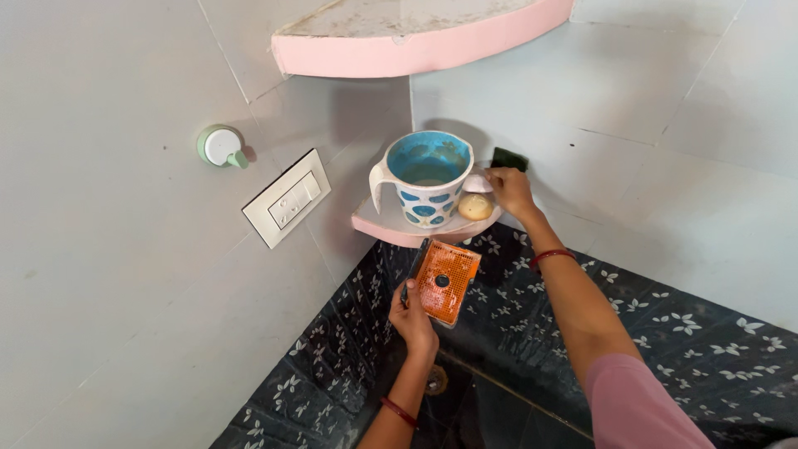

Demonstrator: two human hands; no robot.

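A: Status on the hands?

B: Left hand (411, 316) is clamped round the lower edge of an orange perforated soap tray (445, 281), thumb across the front, fingers behind. It's held low, just below the lower corner shelf (378, 223), tilted face-up toward the camera. My read is that it's kept clear so the other arm has room.

A: Right?

B: Right hand (509, 189) is up at the shelf's back corner, fingertips pressed on a dark green scrub pad (508, 158) leaning against the wall tile. Fingers curled; can't tell if it's a full pinch.

A: What's crowding it?

B: A blue-spotted white mug (426, 185) takes most of the shelf. A round pale soap (475, 206) sits just beside it, below the hand. That probably explains the reach around the mug's side.

A: Anything else?

B: An upper pink shelf (416, 51) overhead, a wall switch (287, 199) and a green wall hook (221, 146) to the left, well apart.
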